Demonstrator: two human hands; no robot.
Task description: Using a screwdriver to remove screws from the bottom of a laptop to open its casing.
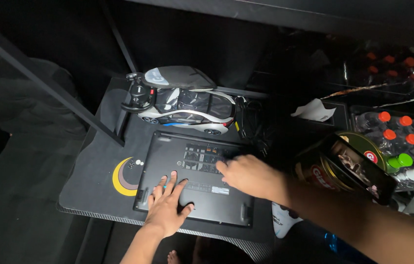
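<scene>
- Below, a black laptop (197,178) lies underside-up on the dark mat-covered worktop (94,176).
- Left hand (167,205): grip spread flat on it.
- Right hand (248,176): fingers loosely splayed, touching its vents.
- Dim room; white toy car (187,105) behind.

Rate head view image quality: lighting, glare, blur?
Head view: dim, surroundings nearly black; light pools on the laptop underside, toy car and both hands, left hand flat, right hand slightly soft; small glare on the car's bodywork; bottles at right readable, edges mildly warped.

Dark mat (94,195): laptop (197,195), probably toy car (187,105).
</scene>
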